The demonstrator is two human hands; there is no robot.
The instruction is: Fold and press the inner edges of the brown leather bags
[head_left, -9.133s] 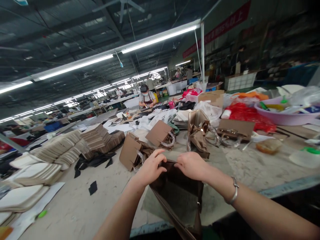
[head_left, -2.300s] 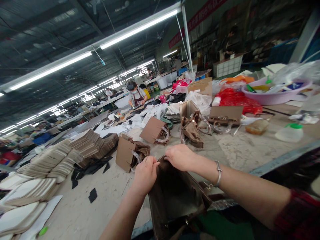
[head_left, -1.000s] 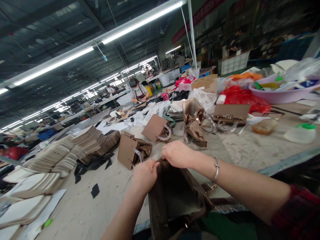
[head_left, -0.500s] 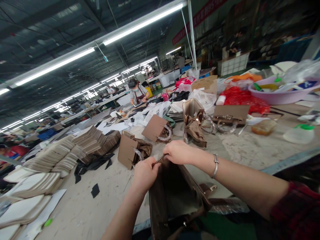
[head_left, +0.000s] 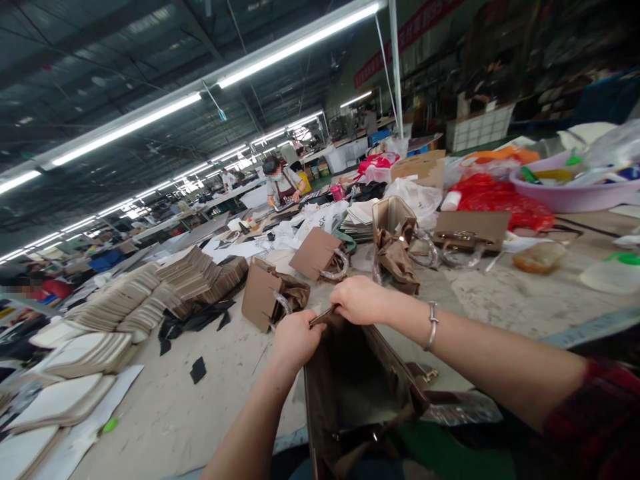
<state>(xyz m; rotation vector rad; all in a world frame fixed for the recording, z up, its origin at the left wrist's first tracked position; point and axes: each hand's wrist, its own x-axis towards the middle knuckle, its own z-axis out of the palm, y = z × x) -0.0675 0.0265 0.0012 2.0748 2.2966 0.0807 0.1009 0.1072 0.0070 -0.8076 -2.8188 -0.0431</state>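
Note:
A brown handbag (head_left: 320, 413) stands at the table's near edge, its mouth facing me and its dark inside showing. My left hand (head_left: 299, 339) is closed on the far rim of the bag, thumb on top. Close beside it, my right hand (head_left: 361, 300) pinches the same rim, fingers curled over it. The bag's gold clasp (head_left: 425, 375) and a plastic-wrapped handle (head_left: 463, 408) hang out on the right, below my right forearm. Just beyond my hands lies another brown bag (head_left: 263, 293) with a wrapped handle.
More brown bags (head_left: 320, 253) lie farther back. Stacks of pale panels (head_left: 75, 353) and black scraps (head_left: 199, 370) are on the left. A purple basin (head_left: 575, 193), a red plastic bag (head_left: 500, 200) and a clear bottle (head_left: 613, 275) stand right. Across the tables a person (head_left: 285, 183) works.
The view has shifted slightly, so the table and its contents sit a little farther right. Both hands keep their hold on the bag's rim, with hardly any movement along it.

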